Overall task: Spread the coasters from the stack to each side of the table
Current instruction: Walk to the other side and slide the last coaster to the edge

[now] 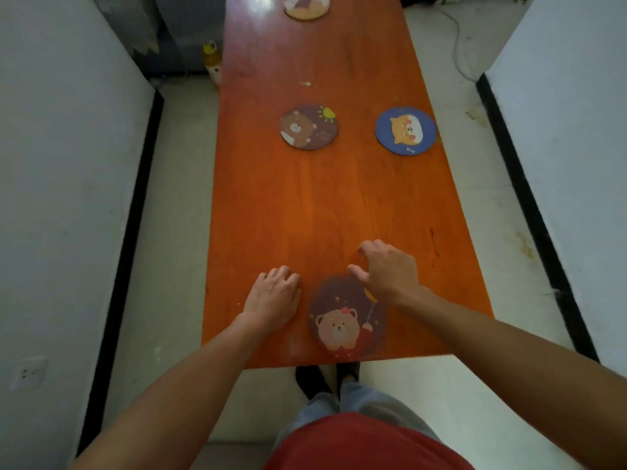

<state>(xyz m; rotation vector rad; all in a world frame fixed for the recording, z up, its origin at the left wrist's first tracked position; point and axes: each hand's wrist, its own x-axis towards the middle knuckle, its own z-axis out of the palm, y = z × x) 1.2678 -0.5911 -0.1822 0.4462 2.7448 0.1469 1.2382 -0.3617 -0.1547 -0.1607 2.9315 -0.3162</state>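
Observation:
A long orange wooden table (325, 205) runs away from me. Near its front edge lies a dark round coaster with a bear picture (342, 320). My right hand (386, 269) hovers over that coaster's far right rim, fingers spread, holding nothing. To the coaster's left, my left hand (273, 293) rests palm down on the table with its fingers curled, apart from the coaster. Further up lie a brown bear coaster (309, 127) in the middle and a blue dog coaster (405, 131) by the right edge. At the far end sits another coaster (307, 6), partly cut off.
White walls with black skirting stand close on both sides of the table. A yellow bottle (212, 62) stands on the floor left of the table. A cable (458, 45) lies on the floor at the far right. My feet are under the table's front edge.

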